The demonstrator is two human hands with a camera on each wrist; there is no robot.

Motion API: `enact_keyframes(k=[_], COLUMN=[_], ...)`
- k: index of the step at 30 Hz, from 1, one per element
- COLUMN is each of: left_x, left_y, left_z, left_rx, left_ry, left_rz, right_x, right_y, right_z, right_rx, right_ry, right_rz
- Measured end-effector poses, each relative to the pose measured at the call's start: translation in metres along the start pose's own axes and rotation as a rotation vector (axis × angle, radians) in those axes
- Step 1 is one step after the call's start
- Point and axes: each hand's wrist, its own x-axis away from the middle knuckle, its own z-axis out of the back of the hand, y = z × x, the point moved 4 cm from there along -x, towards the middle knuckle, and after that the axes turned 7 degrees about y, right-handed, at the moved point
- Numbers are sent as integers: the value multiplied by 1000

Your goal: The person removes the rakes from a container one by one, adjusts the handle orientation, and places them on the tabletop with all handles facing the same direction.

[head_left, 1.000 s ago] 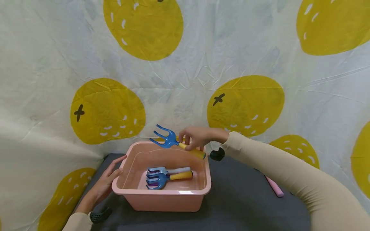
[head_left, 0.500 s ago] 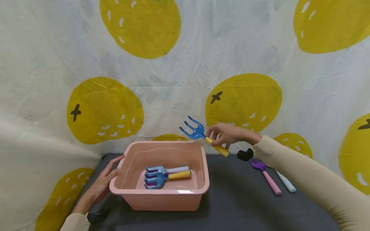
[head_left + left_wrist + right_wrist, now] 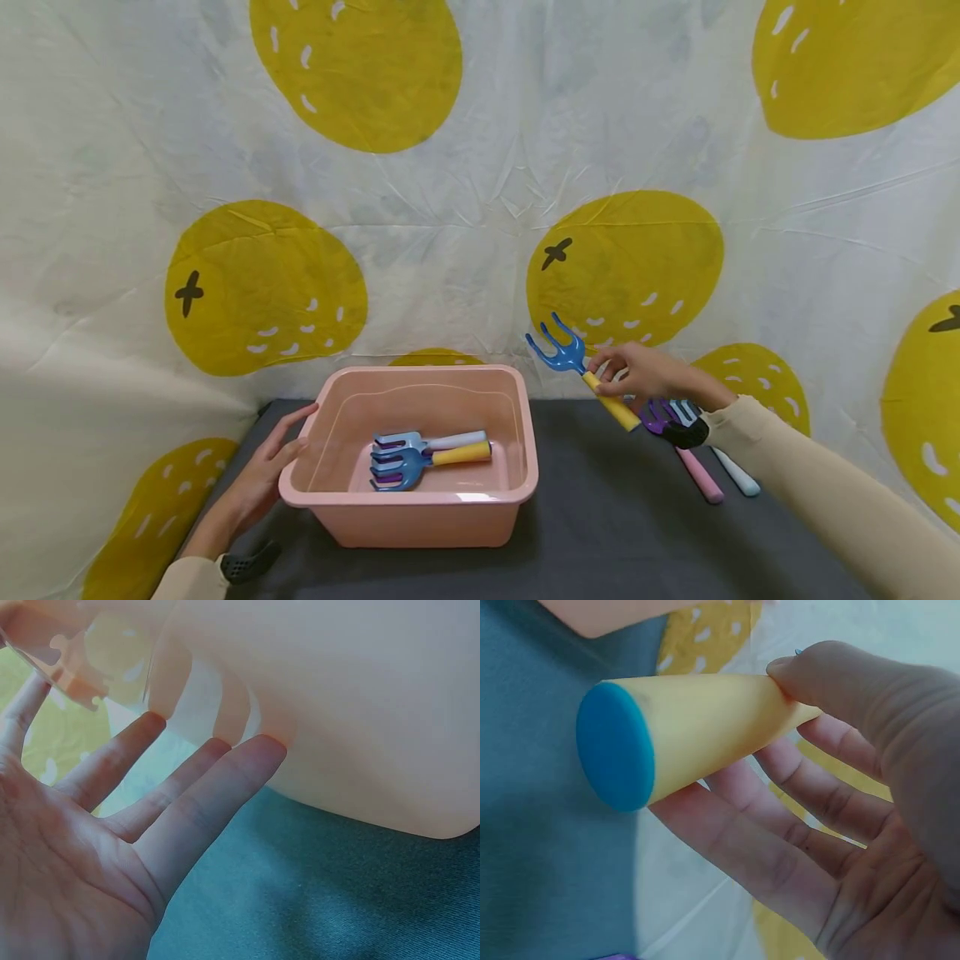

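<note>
Desk (image 3: pixel 600 517), far-left corner | left hand (image 3: pixel 258 475), fingers apart, touched pink basin (image 3: pixel 420 527), seemingly steadying it | toward far edge, right hand (image 3: pixel 647 372) pinched blue garden fork (image 3: pixel 573 358) by handle, likely for control

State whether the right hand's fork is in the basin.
Out: the right hand holds the blue fork by its yellow handle, clear of the pink basin.

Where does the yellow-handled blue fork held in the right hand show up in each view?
Head: the held fork, right of centre, in the right hand.
Left wrist: not in it.
Right wrist: its yellow handle and blue end cap, upper left of centre.
Shared landmark: the pink tub, seen in all three views.
</note>
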Motion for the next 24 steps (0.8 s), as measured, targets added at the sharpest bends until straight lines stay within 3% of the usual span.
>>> enact_keyframes(k=[7,14,24], left_x=[-1,-1,-1], left_y=[-1,0,0], left_z=[0,-1,0], left_rx=[0,1,0], left_ry=[-3,7,-1], left_rz=[23,24,15], right_x=[17,31,47], right_y=[46,92,140], right_z=[-8,-25,-55], right_rx=[-84,-205,-297], right_ry=[63,87,121], right_rz=[44,-4,-87])
